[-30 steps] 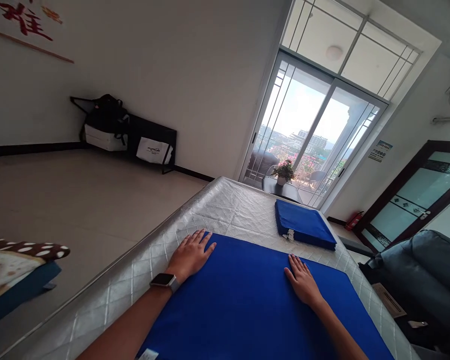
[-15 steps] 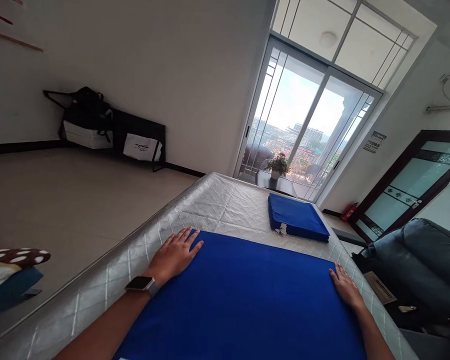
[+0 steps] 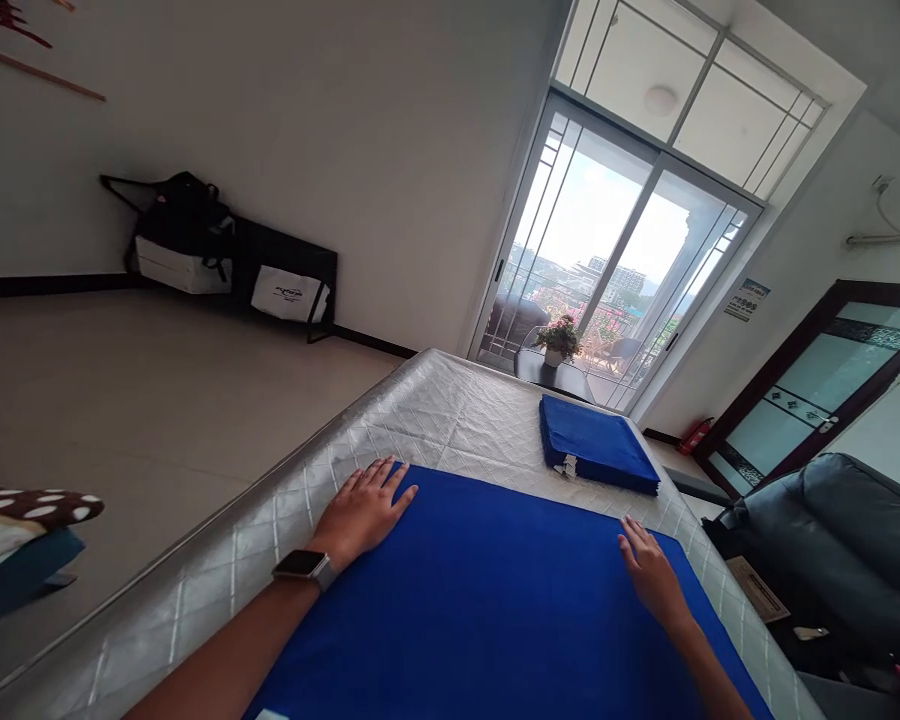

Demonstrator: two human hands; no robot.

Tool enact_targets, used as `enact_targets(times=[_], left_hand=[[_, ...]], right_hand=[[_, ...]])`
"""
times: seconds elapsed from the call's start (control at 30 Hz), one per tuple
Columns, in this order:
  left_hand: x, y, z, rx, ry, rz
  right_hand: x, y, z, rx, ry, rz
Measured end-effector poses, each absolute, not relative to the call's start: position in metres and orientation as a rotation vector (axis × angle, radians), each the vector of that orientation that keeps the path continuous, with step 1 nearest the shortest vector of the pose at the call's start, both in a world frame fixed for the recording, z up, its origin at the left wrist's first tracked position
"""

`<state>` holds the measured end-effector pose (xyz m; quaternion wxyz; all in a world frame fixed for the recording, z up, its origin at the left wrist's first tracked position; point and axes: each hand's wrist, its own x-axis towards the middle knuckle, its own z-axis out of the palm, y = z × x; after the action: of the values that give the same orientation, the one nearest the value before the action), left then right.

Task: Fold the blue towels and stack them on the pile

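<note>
A flat blue fabric piece (image 3: 495,600) lies spread over a quilted, silvery mattress-like surface (image 3: 427,400). At its far left corner my left hand (image 3: 364,510) rests palm down, fingers stretched out, partly on the blue fabric and wearing a watch on the wrist. My right hand (image 3: 652,575) is over the right part of the fabric, inside its right edge, with fingers extended and nothing held. Beyond the fabric sits a neat stack of folded blue fabric (image 3: 600,440) with white tags at its near side. A small white patch shows at the fabric's near left edge.
A dark padded seat (image 3: 840,540) stands close on the right, with a cardboard piece (image 3: 757,588) beside it. A potted plant (image 3: 559,340) is on a dark table past the far end. Bags (image 3: 289,295) lie along the left wall; a dotted cushion-like item (image 3: 37,508) is at lower left.
My right hand has moved left from the fabric's right edge, leaving that corner uncovered. My left hand stays at the left corner. The view has shifted slightly.
</note>
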<state>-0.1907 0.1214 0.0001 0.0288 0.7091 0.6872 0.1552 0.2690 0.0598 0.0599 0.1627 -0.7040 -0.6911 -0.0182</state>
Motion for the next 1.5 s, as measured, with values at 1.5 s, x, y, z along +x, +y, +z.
enact_targets(times=[1.5], left_hand=[[-0.200,0.132,-0.020,2.276,2.131,0.440]], right_hand=[[0.426,0.101,-0.006,-2.283,-2.100,0.047]])
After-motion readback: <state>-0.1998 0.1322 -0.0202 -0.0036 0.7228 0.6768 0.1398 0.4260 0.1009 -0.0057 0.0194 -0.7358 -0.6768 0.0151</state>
